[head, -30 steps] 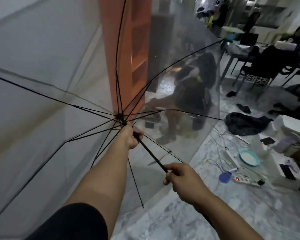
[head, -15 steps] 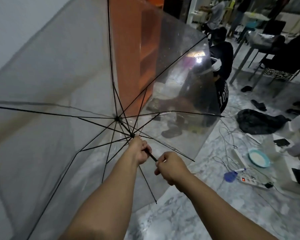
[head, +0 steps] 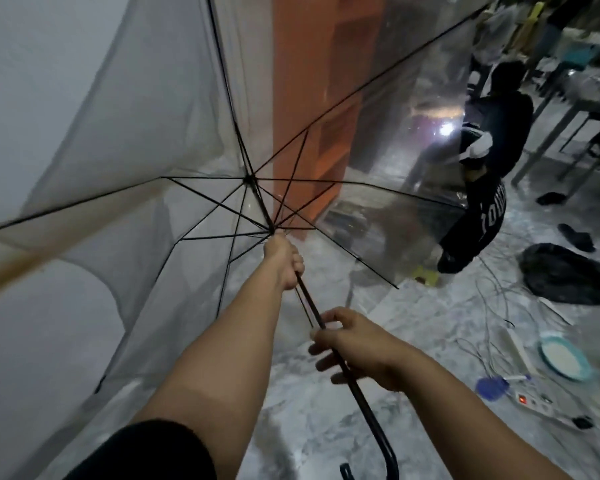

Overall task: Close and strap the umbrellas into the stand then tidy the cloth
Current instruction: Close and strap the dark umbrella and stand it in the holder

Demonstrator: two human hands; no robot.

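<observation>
Clear umbrella (head: 326, 98) remained open; left hand (head: 284, 261) gripped the shaft (head: 309, 303) below the runner, hands now farther apart; right hand (head: 357, 348) pinched it loosely; closing had barely begun.

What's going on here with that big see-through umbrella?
A person is working on a clear umbrella that is open, its canopy spread in front of them. The left hand grips the black shaft high up, just below where the ribs meet. The right hand holds the shaft lower down, above the hooked handle. No stand or strap shows in view. Another person crouches beyond the canopy.
</observation>
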